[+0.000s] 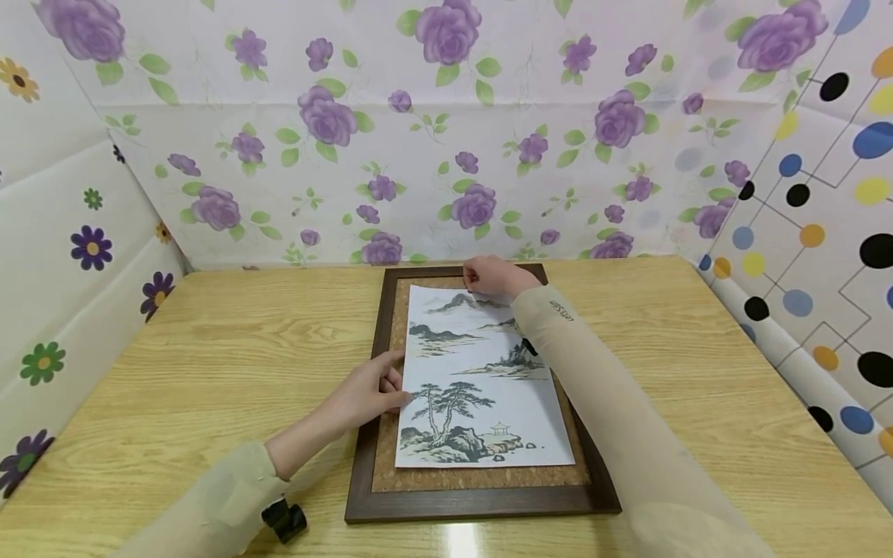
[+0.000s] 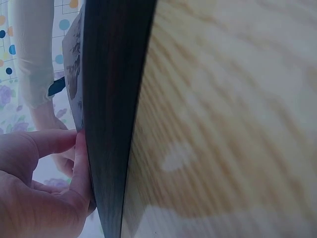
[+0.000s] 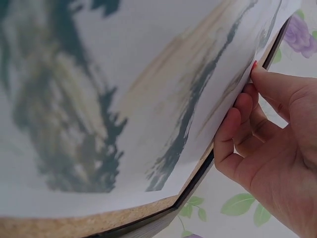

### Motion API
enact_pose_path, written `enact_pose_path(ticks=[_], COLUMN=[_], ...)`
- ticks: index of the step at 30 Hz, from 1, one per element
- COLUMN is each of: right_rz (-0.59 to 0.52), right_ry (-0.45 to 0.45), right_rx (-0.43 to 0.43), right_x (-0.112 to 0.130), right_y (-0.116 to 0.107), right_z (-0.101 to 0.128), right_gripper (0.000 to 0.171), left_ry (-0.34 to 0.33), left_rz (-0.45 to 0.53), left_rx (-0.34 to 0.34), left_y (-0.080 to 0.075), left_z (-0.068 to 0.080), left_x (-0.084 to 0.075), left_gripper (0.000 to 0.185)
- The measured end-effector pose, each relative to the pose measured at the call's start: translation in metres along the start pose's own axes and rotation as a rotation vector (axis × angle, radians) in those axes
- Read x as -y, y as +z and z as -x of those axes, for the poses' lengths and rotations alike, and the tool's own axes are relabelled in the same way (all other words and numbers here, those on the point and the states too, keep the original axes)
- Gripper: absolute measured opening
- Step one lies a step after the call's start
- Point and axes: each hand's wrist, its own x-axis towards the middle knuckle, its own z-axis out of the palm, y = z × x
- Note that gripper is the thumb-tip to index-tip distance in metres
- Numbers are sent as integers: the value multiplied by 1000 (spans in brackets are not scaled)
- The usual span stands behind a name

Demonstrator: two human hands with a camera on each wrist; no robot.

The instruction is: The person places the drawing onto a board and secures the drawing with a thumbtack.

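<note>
a dark wooden frame [image 1: 363, 434] with a cork backing [image 1: 481, 477] lies flat on the light wood table [image 1: 209, 364], near its middle and running away from the person. on the cork rests a landscape print [image 1: 481, 372], a white sheet with ink mountains, pines and a small pavilion, its far end close to the frame's top edge. the left hand [image 1: 370, 391] lies on the frame's left rail, fingers relaxed and nearly straight, fingertips touching the left edge of the print; the left wrist view shows the fingers [image 2: 79, 163] pressed against the dark rail. the right hand [image 1: 491, 277] is at the far end of the print, its fingers curled, and the right wrist view shows the fingertips [image 3: 257, 74] pinching the sheet's top edge, with something small and red at the tip
</note>
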Motion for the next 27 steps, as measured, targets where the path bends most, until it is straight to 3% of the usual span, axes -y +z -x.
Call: enact_pose_path(ticks=[15, 22, 27], right_rz=[-7, 13, 40], right_ry=[-17, 6, 26], right_rx=[-14, 4, -33], right_x=[-3, -5, -4], right_y=[0, 3, 4], right_z=[-2, -2, 1], right_gripper=[14, 13, 11], left_ry=[9, -13, 1], left_rz=[13, 115, 72], left_rx=[22, 176, 266], left_y=[-3, -13, -23], left_z=[-2, -6, -8], left_x=[1, 5, 2], left_gripper=[70, 76, 77])
